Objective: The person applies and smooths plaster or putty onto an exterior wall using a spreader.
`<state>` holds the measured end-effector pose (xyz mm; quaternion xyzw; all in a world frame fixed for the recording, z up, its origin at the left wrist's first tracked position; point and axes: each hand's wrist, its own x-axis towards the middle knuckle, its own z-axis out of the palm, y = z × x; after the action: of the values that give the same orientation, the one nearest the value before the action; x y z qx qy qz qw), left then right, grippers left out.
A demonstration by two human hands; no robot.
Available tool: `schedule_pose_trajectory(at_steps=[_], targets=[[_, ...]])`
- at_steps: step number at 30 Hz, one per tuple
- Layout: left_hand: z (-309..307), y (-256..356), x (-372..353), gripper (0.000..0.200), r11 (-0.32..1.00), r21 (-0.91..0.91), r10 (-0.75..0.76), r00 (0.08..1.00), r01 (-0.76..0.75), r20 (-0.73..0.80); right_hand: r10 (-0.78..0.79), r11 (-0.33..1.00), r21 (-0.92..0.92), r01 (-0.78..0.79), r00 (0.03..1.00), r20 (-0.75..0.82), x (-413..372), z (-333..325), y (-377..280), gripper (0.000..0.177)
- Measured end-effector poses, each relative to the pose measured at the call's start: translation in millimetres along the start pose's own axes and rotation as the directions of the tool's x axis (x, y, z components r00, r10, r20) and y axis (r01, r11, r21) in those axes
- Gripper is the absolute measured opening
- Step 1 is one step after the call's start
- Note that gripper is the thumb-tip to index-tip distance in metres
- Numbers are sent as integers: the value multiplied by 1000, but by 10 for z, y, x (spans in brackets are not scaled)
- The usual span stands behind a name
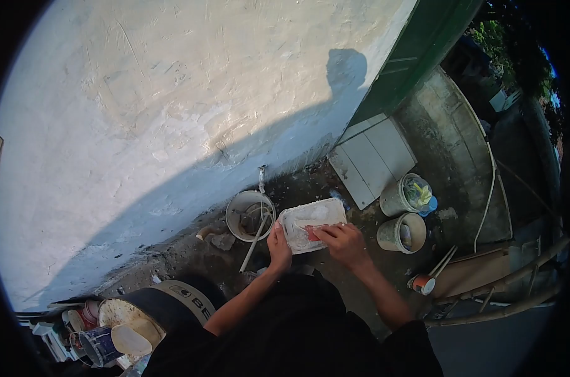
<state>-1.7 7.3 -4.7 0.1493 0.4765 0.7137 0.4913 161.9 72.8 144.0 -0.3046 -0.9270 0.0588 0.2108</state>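
Observation:
My left hand (279, 249) grips the left side of a white rectangular tray (305, 247), held at about waist height. White paste or powder coats the inside of the tray. In my right hand (346, 245) is a red scraper (314, 232), its blade lying over the tray's inside near the right end. The fingers of that hand are closed round the scraper, so part of it is hidden.
A pale plastered wall (165, 119) rises ahead. A bucket (229, 217) with a stick stands under a tap (261, 179). White panels (373, 160), two buckets and an orange can (421, 284) are right; a dark drum (190, 300) and a bamboo ladder (511, 309) flank me.

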Motion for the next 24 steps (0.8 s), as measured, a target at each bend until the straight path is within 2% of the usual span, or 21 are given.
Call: schedule_pose_trajectory(at_steps=[2,5,8,11,17,20,24], targets=[[-22,1,37,43,999,27,28,1000,-28,1,-48,999,-26,48,999,10,-92,37,-74,27],[22,91,52,42,999,-46,22,999,-24,-38,-142,982,-120,144,989,26,-143,-80,-150,27],[18,92,88,43,996,-84,17,997,-22,-69,-189,967,-154,204,976,109,-303,-34,-125,28],[55,195,99,43,986,-160,-53,995,39,-84,-246,943,-196,270,959,139,-401,-46,-103,29],[33,115,132,45,987,-150,-70,990,52,-120,-300,936,-142,323,940,163,-452,-106,1,28],[26,188,112,46,982,-172,-95,991,79,-89,-325,930,-120,347,931,167,-476,-169,60,28],[36,173,96,47,981,-168,-112,989,95,-92,-328,924,-143,356,926,185,-451,-255,113,28]])
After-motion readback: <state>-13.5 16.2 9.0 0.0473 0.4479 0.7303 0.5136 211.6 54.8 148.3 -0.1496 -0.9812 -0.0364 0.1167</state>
